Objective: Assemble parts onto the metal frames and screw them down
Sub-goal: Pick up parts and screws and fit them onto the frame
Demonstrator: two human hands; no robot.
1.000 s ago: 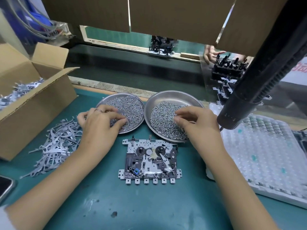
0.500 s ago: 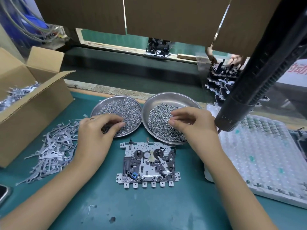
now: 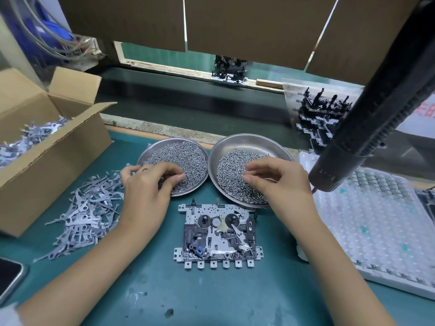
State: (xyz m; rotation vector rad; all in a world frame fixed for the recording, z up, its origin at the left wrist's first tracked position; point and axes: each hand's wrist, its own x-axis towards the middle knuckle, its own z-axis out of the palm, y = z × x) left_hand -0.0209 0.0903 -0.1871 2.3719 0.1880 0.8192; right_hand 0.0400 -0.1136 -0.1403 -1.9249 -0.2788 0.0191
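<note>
the metal frame (image 3: pixel 217 234) lies flat on the green worktop (image 3: pixel 211 297), just in front of two round metal dishes. the left dish (image 3: pixel 150 151) and the right dish (image 3: pixel 247 140) are both full of tiny silver screws.

the left hand (image 3: pixel 146 196) has its fingers curled down into the screws (image 3: pixel 186 158) of the left dish, as if picking some up. i cannot tell if it has one yet. the right hand (image 3: pixel 280 184) does the same over the screws (image 3: pixel 235 170) in the right dish, with finger and thumb close together.

the screws look very small, light, hard and slippery. they would roll away fast, so pinch just one with the fingertips. the frame looks thin and stiff, with small parts that may bend. best to hold it by its outer edges. a pile of flat metal levers (image 3: pixel 84 215) sits to the left, and a black screwdriver (image 3: pixel 367 109) hangs on the right.
</note>
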